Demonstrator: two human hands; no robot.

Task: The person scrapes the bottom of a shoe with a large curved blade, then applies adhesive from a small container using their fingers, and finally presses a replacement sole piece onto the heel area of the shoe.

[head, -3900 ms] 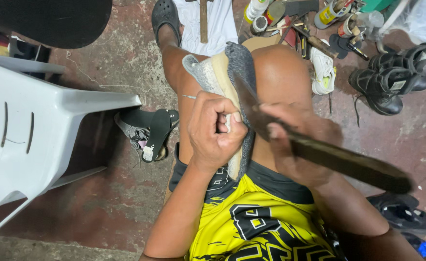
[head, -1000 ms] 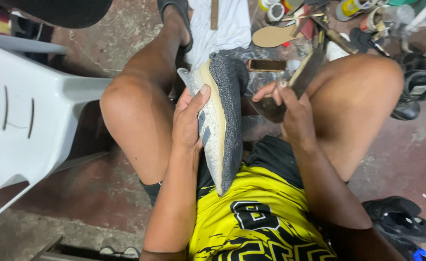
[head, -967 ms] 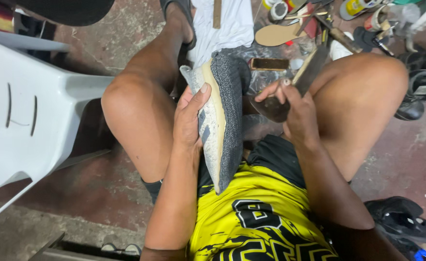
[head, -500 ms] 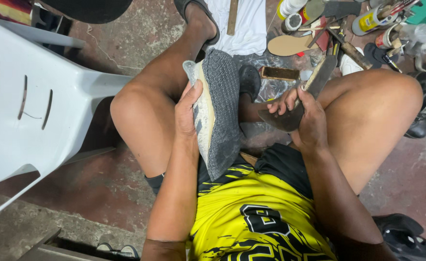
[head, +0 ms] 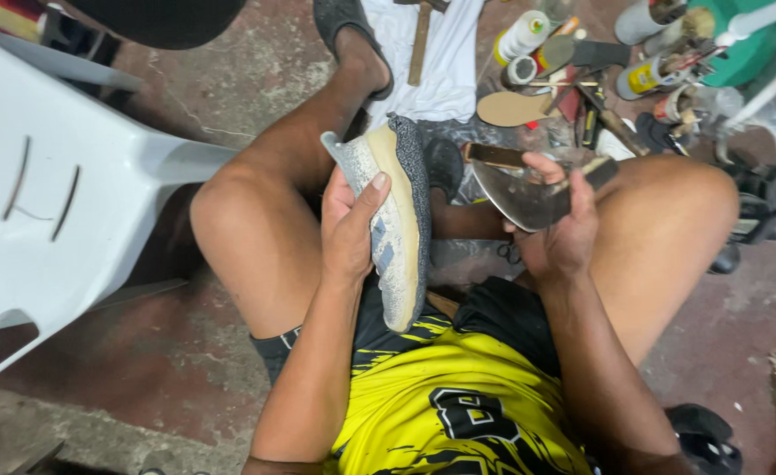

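Since 0.5 seconds earlier, the right hand, gripping a broad knife, had lifted clear. The left hand clasped 1 grey shoe between the knees, sole exposed, probably for trimming.

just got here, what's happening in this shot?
A seated person holds a grey knit shoe on edge between the knees, the left hand wrapped around its pale sole side. The right hand grips a broad metal blade, held just right of the shoe and not touching it. On the floor ahead lie a white cloth with a hammer on it, glue cans, thread spools and a cut-out insole. A white plastic chair stands to the left.
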